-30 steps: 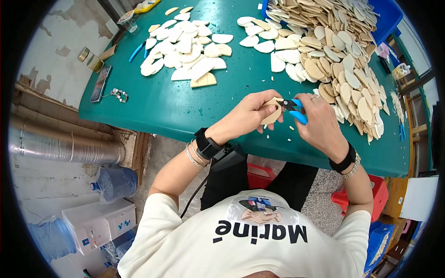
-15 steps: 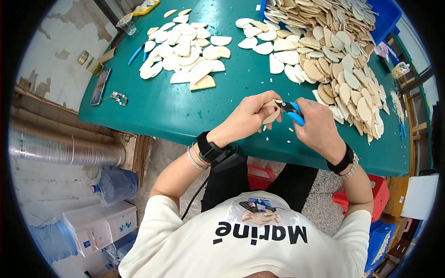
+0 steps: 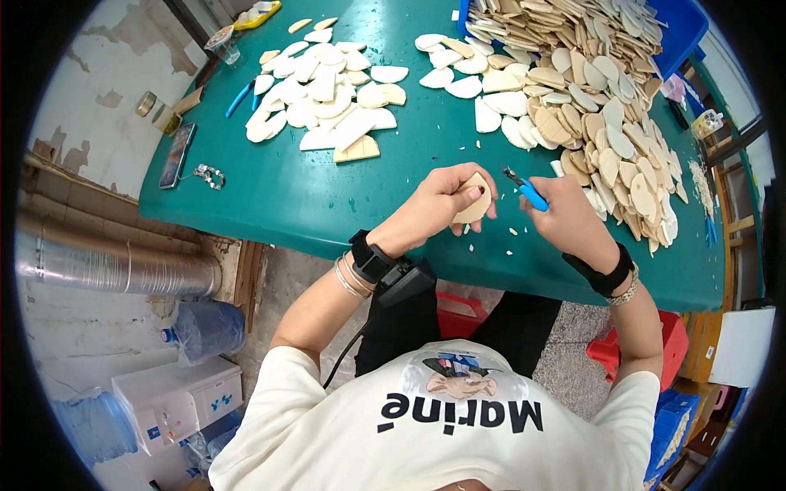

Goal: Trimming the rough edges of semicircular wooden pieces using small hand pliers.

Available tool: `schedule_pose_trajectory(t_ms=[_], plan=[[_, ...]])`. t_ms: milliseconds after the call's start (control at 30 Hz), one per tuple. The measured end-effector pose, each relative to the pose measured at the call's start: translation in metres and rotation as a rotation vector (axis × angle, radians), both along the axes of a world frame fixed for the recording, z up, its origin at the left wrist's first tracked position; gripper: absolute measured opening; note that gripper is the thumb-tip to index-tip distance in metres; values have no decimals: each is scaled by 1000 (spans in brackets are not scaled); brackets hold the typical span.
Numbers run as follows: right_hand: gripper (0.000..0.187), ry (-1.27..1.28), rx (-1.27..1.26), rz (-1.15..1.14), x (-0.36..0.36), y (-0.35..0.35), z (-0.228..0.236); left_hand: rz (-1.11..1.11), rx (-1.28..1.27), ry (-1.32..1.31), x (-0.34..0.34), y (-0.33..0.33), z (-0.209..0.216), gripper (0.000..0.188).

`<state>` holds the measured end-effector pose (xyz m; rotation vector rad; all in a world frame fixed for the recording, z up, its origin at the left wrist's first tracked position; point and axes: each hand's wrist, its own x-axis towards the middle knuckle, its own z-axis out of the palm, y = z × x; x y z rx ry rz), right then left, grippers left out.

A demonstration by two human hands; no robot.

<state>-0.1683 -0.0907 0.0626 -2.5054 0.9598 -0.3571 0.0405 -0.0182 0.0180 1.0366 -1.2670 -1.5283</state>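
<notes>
Between the thumb and fingers of my left hand is a flat, tan oval piece, held above the near part of the green table. To its right, my right hand is wrapped round blue-handled cutting pliers. Their dark jaws point up and left, apart from the piece. Small pale chips are scattered on the table near both hands. Just beyond the right hand spreads a big heap of tan and white flat pieces.
A looser pile of mostly white pieces lies at the far left of the green table. Near the left edge are a phone and a bracelet. A blue bin stands at the far right.
My right hand has drawn the pliers back to the right, away from the tan piece. The left hand still holds the piece, now turned to show more of its face.
</notes>
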Motion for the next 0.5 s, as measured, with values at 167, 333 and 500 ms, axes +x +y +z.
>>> schedule_pose_trajectory(t_ms=[167,333,500], plan=[[14,23,-78,-92,-9,-5,-2,-10,28,78,7,-2,8,15],[14,123,-122,-185,-24,1,-8,52,60,-30,1,-5,16,27],[14,186,-139,-199,-35,3,-9,166,48,-16,18,-2,17,38]])
